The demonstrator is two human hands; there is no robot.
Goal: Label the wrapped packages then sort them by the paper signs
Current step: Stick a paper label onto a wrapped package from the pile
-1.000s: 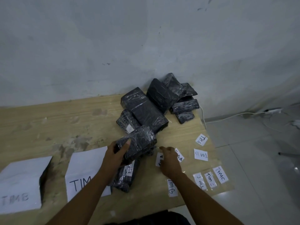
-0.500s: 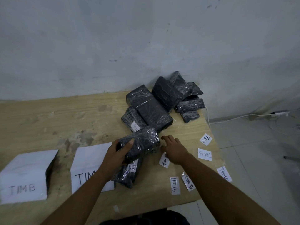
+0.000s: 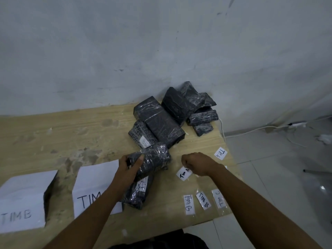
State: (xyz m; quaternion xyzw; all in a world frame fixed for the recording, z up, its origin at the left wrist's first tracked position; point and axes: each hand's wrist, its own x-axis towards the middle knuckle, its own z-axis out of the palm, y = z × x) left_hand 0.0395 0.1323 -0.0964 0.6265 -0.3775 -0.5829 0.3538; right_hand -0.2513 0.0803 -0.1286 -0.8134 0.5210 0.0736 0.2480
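1. Pale grey wall [image 3: 125, 51] rises behind a worn wooden table [image 3: 53, 133], seen from head height looking down.
2. The left hand [image 3: 128, 170] holds a black plastic-wrapped package [image 3: 152, 159] at mid-table, fingers and thumb clamped round its near end. It rests on a second package [image 3: 138, 193] that carries a white label.
3. The right hand [image 3: 196, 162] sits just to the right, fingers curled tight together and pinching the corner of a label [image 3: 183, 174] reading "Tim A".
4. A pile of packages [image 3: 172, 115] lies at the back right corner, by the wall.
5. At the front left stand a TIMB sign [image 3: 23, 200] and a second sign [image 3: 93, 180], which is partly hidden by the left arm.
6. Spare labels [image 3: 203, 200] lie near the front right edge.
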